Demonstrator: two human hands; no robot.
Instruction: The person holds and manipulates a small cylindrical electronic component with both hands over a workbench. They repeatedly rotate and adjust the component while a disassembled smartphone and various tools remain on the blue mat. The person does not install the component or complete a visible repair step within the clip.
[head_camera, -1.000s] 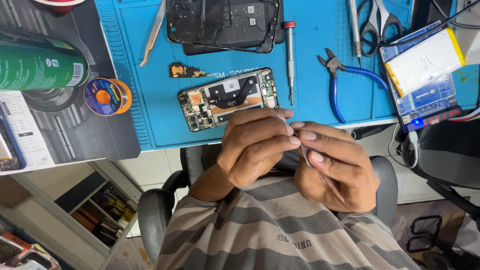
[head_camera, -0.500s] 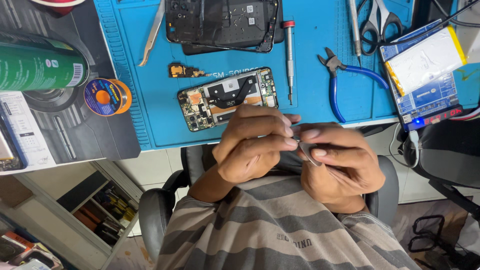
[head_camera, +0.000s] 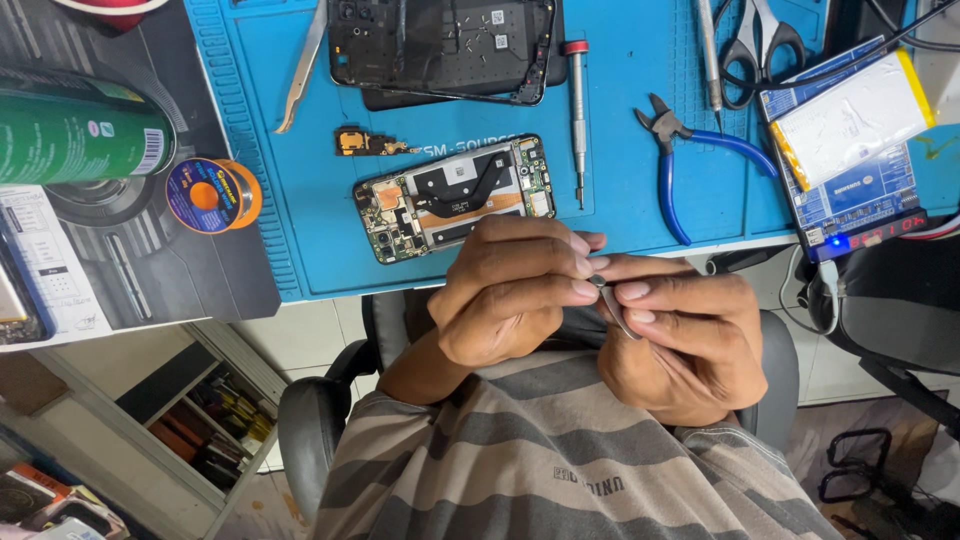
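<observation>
Fingers (head_camera: 585, 268) of both hands pinch together on thin metal tweezers (head_camera: 615, 310), held above the striped shirt (head_camera: 560, 450) at the desk edge. Left hand (head_camera: 505, 295) and right hand (head_camera: 690, 335) touch. Beyond, an opened phone (head_camera: 455, 198) lies on the blue mat (head_camera: 620, 190), blue-handled cutters (head_camera: 690, 160) to its right.

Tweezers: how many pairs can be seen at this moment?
2. One pair of silver tweezers lies at the upper left of the blue mat, beside the black phone frame. A second slim pair sits pinched between both hands. Others may be hidden.
</observation>
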